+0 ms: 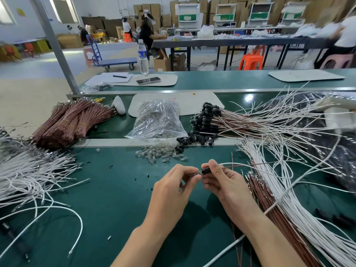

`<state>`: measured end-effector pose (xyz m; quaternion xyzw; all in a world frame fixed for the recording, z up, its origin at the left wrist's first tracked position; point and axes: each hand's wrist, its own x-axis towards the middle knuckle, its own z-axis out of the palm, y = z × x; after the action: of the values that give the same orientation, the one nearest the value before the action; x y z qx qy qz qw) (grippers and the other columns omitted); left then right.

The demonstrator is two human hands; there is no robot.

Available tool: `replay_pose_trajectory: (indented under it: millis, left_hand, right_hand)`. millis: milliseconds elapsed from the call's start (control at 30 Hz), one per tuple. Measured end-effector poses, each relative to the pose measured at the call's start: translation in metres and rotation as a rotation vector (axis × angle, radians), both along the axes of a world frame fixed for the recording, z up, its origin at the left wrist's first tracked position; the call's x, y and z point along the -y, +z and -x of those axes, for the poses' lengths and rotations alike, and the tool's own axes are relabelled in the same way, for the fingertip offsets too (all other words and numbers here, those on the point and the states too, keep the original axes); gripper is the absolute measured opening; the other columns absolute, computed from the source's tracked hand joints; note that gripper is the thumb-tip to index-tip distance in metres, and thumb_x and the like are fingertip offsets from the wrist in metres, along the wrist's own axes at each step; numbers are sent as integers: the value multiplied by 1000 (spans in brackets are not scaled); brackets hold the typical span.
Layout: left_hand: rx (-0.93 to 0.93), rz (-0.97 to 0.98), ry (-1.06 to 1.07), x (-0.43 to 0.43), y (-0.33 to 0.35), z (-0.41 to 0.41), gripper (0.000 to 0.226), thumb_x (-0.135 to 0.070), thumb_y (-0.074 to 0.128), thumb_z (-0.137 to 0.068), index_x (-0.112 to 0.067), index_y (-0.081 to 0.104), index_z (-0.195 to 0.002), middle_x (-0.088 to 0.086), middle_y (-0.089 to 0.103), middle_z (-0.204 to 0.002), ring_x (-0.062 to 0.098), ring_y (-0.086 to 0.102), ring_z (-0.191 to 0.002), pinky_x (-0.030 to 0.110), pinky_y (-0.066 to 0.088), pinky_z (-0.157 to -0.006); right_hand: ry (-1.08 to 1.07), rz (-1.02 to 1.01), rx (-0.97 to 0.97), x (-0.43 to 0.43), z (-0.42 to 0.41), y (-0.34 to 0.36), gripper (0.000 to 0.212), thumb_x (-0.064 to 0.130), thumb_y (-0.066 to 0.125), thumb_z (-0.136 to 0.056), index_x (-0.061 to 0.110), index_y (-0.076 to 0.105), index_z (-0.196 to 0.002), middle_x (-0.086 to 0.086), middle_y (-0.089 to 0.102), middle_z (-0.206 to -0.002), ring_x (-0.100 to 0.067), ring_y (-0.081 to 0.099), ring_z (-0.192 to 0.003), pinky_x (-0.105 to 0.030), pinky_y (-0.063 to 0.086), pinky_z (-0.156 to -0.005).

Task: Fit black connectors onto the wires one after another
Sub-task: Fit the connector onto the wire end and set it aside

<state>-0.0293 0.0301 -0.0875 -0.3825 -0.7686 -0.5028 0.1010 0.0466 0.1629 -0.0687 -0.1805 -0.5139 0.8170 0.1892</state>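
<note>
I log: right hand (224, 180) pinches black connector (207, 171) over green bench (115, 189), mid-front, white wire (238, 164) trailing rightward; left hand (173, 183) pinches small clear part (198, 172) at its mouth.

"What's standing at the far side of your bench?"

"A water bottle (143, 56), upper middle of what I see. Just below it a phone (148, 80) lies on a white mat (169, 80); left of that, a pen (119, 76) rests on papers (107, 79)."

"And behind?"

"A blue cart (115, 61) on the floor, an orange stool (250, 61) upper right, cardboard boxes (146, 9) along the back wall."
</note>
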Motion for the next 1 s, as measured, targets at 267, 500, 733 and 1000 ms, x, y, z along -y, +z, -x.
replay_pose_trajectory:
  millis: [267,500,733,1000]
  left_hand:
    - [28,-27,-27,0,-2,1,16,-24,75,-89,-32,66,-100,-19,67,-93,4,63,-83,15,48,-73]
    - [80,-95,-76,0,-3,3,20,-23,76,-86,-33,70,-101,-21,70,-96,0,67,-87,9,47,-76]
    - [69,-82,-45,-1,-3,9,18,-19,73,-91,-31,69,-105,-20,67,-96,5,66,-91,9,44,-77]
    - [101,212,-5,0,-2,4,37,-71,40,-93,-45,50,-118,-22,62,-84,0,57,-70,15,38,-61]
  right_hand:
    - [35,5,-8,2,0,-1,38,46,75,-71,12,81,-85,-11,73,-81,-13,67,-68,-20,56,-64]
    - [57,19,2,3,0,-3,41,45,76,-72,8,81,-90,-18,75,-91,-16,71,-76,-21,57,-68]
    - [5,11,-35,7,4,-5,35,43,76,-73,16,82,-95,-12,76,-95,-14,69,-77,-21,56,-69]
    - [-105,4,-31,5,5,-9,19,24,78,-71,15,80,-88,-12,78,-93,-20,75,-88,-22,59,-72]
